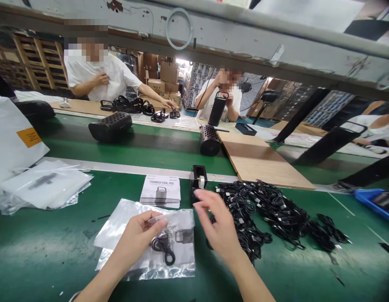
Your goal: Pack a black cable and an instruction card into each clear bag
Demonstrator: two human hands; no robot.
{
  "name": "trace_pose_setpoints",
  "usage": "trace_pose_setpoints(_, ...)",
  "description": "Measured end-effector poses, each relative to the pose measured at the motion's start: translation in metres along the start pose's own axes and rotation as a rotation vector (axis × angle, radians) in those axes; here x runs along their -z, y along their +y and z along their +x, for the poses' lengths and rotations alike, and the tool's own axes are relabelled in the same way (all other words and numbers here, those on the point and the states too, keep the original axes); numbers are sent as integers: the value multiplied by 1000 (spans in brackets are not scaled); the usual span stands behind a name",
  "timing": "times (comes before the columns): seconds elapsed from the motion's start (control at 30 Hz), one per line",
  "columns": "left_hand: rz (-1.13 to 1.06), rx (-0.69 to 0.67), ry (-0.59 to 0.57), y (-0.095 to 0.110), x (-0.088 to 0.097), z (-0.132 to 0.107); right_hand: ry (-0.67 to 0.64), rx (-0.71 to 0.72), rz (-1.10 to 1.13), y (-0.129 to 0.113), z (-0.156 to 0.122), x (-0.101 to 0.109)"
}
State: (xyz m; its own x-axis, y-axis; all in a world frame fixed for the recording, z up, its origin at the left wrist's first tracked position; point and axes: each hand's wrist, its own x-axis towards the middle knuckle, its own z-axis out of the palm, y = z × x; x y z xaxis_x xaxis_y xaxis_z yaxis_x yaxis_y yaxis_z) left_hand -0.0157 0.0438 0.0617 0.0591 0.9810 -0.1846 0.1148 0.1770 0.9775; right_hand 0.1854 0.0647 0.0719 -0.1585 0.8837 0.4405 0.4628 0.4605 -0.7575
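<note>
My left hand (143, 233) pinches the top edge of a clear plastic bag (185, 268). Inside the bag lie a coiled black cable (164, 247) and a printed leaflet (185, 240). More clear bags (111, 228) lie flat beneath it. My right hand (218, 222) hovers to the right of the bag, fingers apart and nothing visible in them. Just beyond its fingertips stands a small black tape dispenser (199, 171) with a white roll. A stack of leaflets (159, 191) sits behind the bag, and a heap of black cables (266, 209) lies right of my right hand.
Black speakers (210, 140) stand on the green conveyor belt (156, 149) beyond a pale strip, beside a wooden board (260, 159). White bags (43, 184) are piled at left, a blue tray (375, 201) at right. Co-workers (102, 79) work across the belt, under a metal beam (213, 33).
</note>
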Motion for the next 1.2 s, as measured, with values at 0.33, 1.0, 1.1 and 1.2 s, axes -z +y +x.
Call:
trace_pose_setpoints(0.33, -104, -72, 168, -4, -12, -4, 36, -565, 128, 29, 30, 0)
trace_pose_setpoints(1.0, 33, -133, 286, -5, -20, -15, -139, -568, 299, -22, -24, -52)
trace_pose_setpoints(1.1, 21, -88, 268, -7, -21, -19, -191, -611, 252, -16, -19, -61)
trace_pose_setpoints(1.2, -145, -22, 202, -9, -13, -20, -190, -587, -24, -13, -20, -61)
